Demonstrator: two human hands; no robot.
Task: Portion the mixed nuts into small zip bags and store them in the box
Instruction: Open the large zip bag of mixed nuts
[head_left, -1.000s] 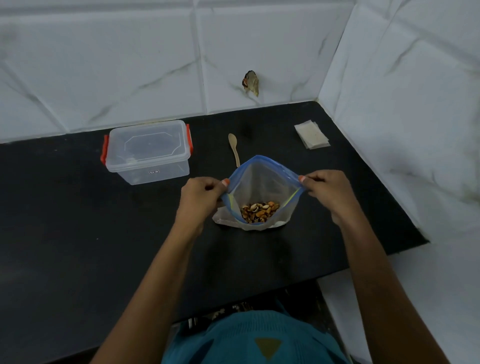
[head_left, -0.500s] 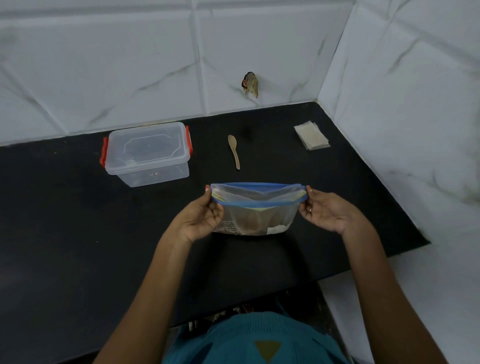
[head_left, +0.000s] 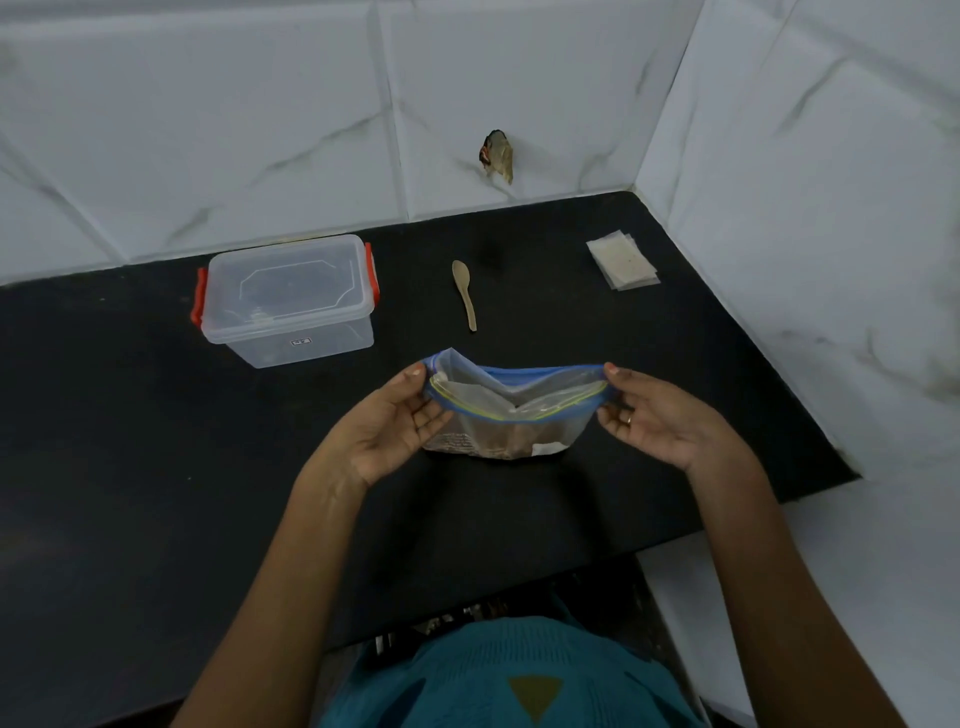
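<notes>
The bag (head_left: 498, 434) stands on the counter (head_left: 156, 467), with nuts (head_left: 501, 442) at its bottom. The left hand (head_left: 395, 415) and right hand (head_left: 657, 415) each pinch one end of its zip, which runs left to right between them, still partly agape. The lidded box (head_left: 288, 301) lies far left, nearer the left hand, and the small bags (head_left: 622, 258) lie far right.

The picture is dim with a cool grey-blue tone, so the white marble-veined wall tiles (head_left: 291, 104) look grey and the matte black countertop (head_left: 104, 415) shows almost no detail, only a weak pale sheen at the lower left. The light is soft: a blurry shadow lies just under the clear blue-rimmed zip bag (head_left: 519, 421), and thin highlights sit on the clear plastic box with red clips (head_left: 285, 291). The wide lens bends tile joints near the borders, and the frame is slightly soft, so the bag's print is unreadable.
</notes>
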